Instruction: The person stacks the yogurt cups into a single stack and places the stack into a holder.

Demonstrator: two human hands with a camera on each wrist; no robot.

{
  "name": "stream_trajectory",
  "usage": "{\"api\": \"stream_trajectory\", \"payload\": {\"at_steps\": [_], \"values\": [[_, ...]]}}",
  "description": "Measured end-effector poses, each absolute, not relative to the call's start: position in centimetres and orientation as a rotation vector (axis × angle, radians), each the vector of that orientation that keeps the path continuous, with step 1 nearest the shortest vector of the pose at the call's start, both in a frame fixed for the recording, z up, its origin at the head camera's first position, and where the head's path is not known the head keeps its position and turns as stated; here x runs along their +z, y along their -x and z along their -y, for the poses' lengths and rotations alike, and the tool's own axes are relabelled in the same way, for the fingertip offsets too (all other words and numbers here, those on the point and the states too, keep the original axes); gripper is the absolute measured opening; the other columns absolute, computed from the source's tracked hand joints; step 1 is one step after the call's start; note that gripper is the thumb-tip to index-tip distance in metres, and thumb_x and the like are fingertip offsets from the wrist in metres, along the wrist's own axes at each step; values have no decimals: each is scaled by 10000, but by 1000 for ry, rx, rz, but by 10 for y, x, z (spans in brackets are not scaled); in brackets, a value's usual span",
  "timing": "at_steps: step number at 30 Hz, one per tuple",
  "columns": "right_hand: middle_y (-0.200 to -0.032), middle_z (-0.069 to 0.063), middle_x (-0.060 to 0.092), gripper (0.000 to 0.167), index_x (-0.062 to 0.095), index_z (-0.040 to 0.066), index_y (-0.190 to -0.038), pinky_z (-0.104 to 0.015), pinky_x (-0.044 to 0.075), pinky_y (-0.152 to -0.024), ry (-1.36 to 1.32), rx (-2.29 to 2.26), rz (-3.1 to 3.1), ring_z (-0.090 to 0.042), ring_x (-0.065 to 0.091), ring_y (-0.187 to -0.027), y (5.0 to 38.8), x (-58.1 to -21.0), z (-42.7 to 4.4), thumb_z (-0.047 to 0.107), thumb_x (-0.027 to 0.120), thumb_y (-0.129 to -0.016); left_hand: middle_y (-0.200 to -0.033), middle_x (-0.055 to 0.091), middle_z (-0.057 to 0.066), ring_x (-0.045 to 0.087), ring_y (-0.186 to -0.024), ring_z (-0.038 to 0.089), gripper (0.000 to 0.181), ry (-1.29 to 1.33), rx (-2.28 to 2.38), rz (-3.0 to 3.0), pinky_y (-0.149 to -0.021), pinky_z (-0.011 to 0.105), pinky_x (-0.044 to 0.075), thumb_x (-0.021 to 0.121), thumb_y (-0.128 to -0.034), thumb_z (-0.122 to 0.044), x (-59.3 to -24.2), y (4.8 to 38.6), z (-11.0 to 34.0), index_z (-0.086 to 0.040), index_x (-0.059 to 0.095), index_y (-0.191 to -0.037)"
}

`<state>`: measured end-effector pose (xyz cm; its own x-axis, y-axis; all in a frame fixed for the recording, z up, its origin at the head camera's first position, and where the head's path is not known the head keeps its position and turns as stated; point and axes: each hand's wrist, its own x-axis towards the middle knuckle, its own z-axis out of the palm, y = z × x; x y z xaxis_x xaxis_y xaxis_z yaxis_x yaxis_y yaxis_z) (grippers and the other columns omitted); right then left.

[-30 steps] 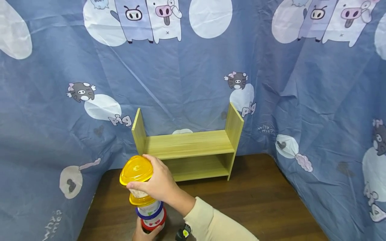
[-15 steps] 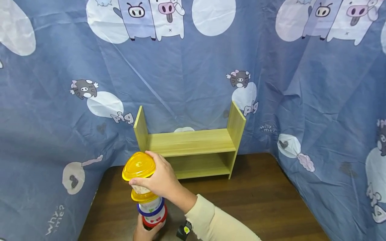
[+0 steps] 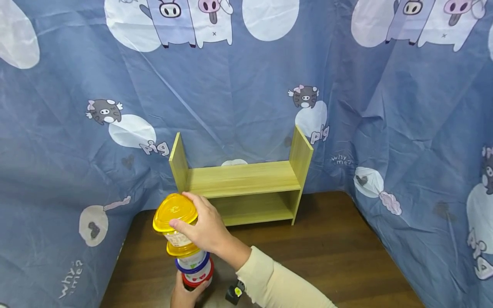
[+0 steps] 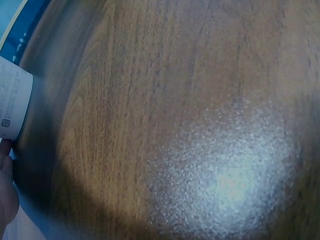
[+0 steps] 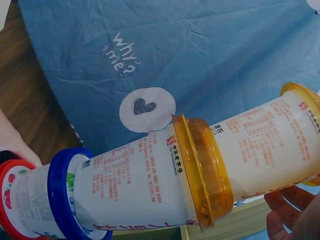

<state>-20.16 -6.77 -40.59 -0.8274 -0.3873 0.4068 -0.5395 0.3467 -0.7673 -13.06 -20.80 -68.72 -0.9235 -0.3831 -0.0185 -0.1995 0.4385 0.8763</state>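
Note:
Several white cups with coloured lids stand in one stack at the lower left of the head view. The topmost cup (image 5: 265,150) has a yellow lid (image 3: 175,209); my right hand (image 3: 209,229) grips it near the lid, thumb over the rim. Below comes a second yellow-lidded cup (image 5: 135,175), then one with a blue lid (image 3: 194,267). My left hand (image 3: 185,295) holds the lowest cup, with a red lid (image 3: 202,279), from below and the sides. In the left wrist view, part of a white cup (image 4: 15,102) shows at the edge. The stack's base is hidden.
A two-level wooden shelf (image 3: 246,177) stands at the back of the brown table (image 3: 327,256). Blue cloth (image 3: 231,94) with pig prints hangs around the table. A small black device (image 3: 233,295) with a yellow mark is beside my right sleeve (image 3: 277,278).
My right thumb has shifted up from the topmost cup's lid edge onto the lid. Both hands stay at the stack, and the head view has shifted slightly.

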Motion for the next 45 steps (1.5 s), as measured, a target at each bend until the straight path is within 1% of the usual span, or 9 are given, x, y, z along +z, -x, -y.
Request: {"api": "stream_trajectory", "payload": {"at_steps": [5, 12, 21, 28, 30, 34, 37, 40, 45], "values": [[-1363, -30, 570, 726, 432, 162, -1509, -341, 465, -988, -906, 1482, 2395, -164, 555, -1178, 203, -411, 65, 481, 677, -903, -1213, 638, 264, 627, -1055, 413, 981, -495, -1477, 2491, -888, 546, 471, 913, -724, -374, -693, 129, 208, -82, 358, -1478], [-1299, -5, 589, 718, 482, 160, -1473, -298, 479, -941, -898, 1453, 2410, -136, 567, -1119, 201, -410, 64, 503, 710, -885, -1229, 624, 265, 621, -1071, 412, 964, -524, -1530, 2497, -908, 554, 472, 913, -724, -395, -691, 129, 208, -78, 365, -1451], [-1277, 38, 592, 747, 498, 185, -1470, -300, 477, -938, -859, 1475, 2447, -114, 559, -1108, 202, -410, 62, 532, 740, -854, -1209, 637, 268, 628, -1055, 412, 995, -505, -1451, 2538, -891, 555, 472, 906, -722, -421, -688, 129, 207, -82, 350, -1475], [-1322, 26, 587, 779, 487, 170, -1480, -342, 454, -1008, -856, 1478, 2437, -130, 547, -1189, 203, -412, 59, 518, 764, -841, -1247, 612, 286, 619, -1084, 429, 998, -508, -1478, 2573, -921, 588, 474, 888, -738, -475, -682, 130, 209, -64, 336, -1461], [-1310, 23, 585, 778, 478, 161, -1486, -338, 462, -990, -868, 1503, 2418, -119, 548, -1161, 204, -413, 58, 505, 760, -847, -1262, 600, 289, 611, -1096, 434, 1005, -525, -1490, 2590, -930, 598, 470, 878, -738, -505, -680, 130, 210, -60, 332, -1454], [-1246, -20, 582, 706, 462, 113, -1486, -313, 494, -910, -925, 1589, 2341, -114, 561, -1055, 205, -416, 53, 428, 711, -905, -1263, 600, 295, 613, -1092, 436, 1019, -528, -1482, 2601, -927, 599, 473, 875, -733, -519, -679, 131, 210, -56, 327, -1457], [-1246, -89, 570, 624, 447, 87, -1482, -315, 513, -894, -965, 1651, 2291, -159, 593, -1038, 207, -421, 46, 395, 633, -973, -1242, 615, 291, 622, -1076, 432, 1012, -503, -1451, 2588, -915, 588, 480, 889, -730, -485, -681, 132, 210, -62, 330, -1461], [-1269, -120, 552, 587, 437, 88, -1484, -310, 514, -893, -956, 1700, 2288, -179, 617, -1045, 208, -428, 39, 434, 540, -1022, -1216, 628, 292, 630, -1057, 436, 993, -470, -1416, 2570, -898, 587, 487, 901, -727, -447, -682, 132, 209, -55, 346, -1452], [-1274, -82, 549, 557, 450, 120, -1478, -305, 497, -864, -848, 1743, 2333, -156, 610, -1043, 209, -445, 23, 469, 448, -1044, -1206, 635, 287, 631, -1056, 442, 986, -464, -1398, 2560, -896, 588, 486, 910, -714, -443, -681, 132, 207, -62, 366, -1442]]}}
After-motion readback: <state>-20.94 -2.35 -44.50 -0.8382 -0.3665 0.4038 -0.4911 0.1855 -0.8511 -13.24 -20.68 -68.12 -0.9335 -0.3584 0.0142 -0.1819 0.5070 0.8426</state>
